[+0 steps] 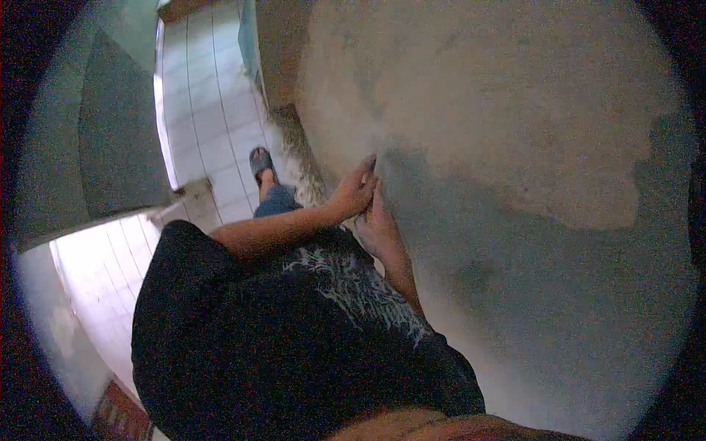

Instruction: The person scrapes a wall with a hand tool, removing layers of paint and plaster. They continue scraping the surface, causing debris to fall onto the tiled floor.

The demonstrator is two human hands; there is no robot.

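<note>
My left hand (pixel 354 195) reaches across from the left, its fingers drawn together. A small dark shape shows at its fingertips, too blurred to identify. Just below it, my right hand (pixel 377 226) touches it, with the fingers pressed together and pointing up. What lies between the two hands is hidden. Both hands are in front of my black shirt (pixel 257 345), which has a pale print, and beside a patchy beige and grey wall (pixel 500 110).
A white tiled floor (pixel 209 103) runs along the upper left, where my sandalled foot (pixel 260 162) stands. A dark grey panel (pixel 118 132) is at the left. A reddish object (pixel 121 411) shows at the lower left.
</note>
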